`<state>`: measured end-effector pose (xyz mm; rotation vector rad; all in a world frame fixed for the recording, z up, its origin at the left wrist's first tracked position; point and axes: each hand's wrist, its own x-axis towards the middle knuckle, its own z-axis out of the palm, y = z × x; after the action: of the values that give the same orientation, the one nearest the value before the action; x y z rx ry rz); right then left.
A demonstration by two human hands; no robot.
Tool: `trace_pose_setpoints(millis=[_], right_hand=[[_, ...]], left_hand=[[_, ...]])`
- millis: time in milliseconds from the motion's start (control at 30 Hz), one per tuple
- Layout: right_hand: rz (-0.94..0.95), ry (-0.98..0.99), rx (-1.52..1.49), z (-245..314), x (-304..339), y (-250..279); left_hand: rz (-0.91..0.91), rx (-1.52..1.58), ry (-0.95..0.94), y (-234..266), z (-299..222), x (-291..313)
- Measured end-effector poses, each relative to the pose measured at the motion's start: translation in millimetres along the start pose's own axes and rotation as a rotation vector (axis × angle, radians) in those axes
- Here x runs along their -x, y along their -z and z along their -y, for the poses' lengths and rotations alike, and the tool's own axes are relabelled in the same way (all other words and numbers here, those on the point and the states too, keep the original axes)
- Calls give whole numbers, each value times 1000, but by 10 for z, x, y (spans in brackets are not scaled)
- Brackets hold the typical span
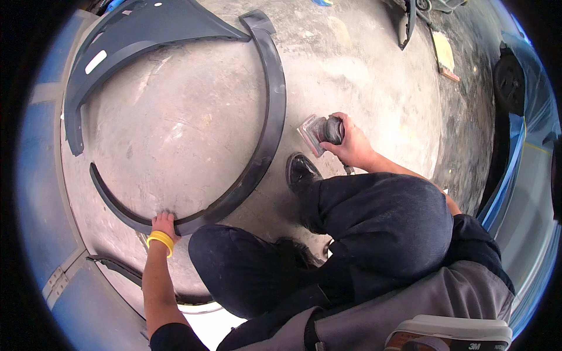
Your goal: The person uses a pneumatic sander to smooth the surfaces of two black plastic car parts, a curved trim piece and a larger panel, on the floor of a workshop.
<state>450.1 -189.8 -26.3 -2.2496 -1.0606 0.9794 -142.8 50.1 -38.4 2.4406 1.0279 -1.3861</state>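
A long, curved dark-grey wheel arch trim (274,99) rests on the concrete floor, bowing round from the far side toward me. My left hand (164,224), with a yellow band at the wrist, is closed over its near stretch, the fingers over the inner edge. Off to the right, my right hand (352,143) wraps round the dark body of a power sander (321,132). The sander is tilted, its flat pad facing left toward the trim, and stands apart from it. Beyond lies a dark-grey car fender (140,35), close to the trim's far end.
A blue panel (44,169) borders the floor on the left. Near it lies another dark strip (120,267). At right stands a car body (535,175) partly covered in blue film (533,76). A yellow sheet (443,51) and a dark part (408,26) lie farther off.
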Motion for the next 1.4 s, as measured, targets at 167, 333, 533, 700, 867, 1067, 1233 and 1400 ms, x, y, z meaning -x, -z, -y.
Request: trace_pose_setpoints(millis=[167,333,533,700,867,1067,1233,1400], right_hand=[[1,75,15,-49,-28,0],[-34,201,135,-9,-205,2],[2,389,293,388,-718,50],[67,378,478,703,-1089,-51],[266,308,559,946,-828,-331],[582,598,265,1512,-276,-769],[566,486,368,1451,-372,-765],[226,192,608,1185,-883,-559]], left_hand=[[65,-16,-76,392,95,241],[-69,-8,79,913,92,639],[-329,-172,143,1840,-590,1178],[-327,-197,199,2313,-1259,1415],[-403,-176,251,2373,-1460,1397],[-390,-131,341,2253,-1465,1320],[-409,-111,331,2132,-1468,1355],[-406,-77,343,2016,-1499,1368]])
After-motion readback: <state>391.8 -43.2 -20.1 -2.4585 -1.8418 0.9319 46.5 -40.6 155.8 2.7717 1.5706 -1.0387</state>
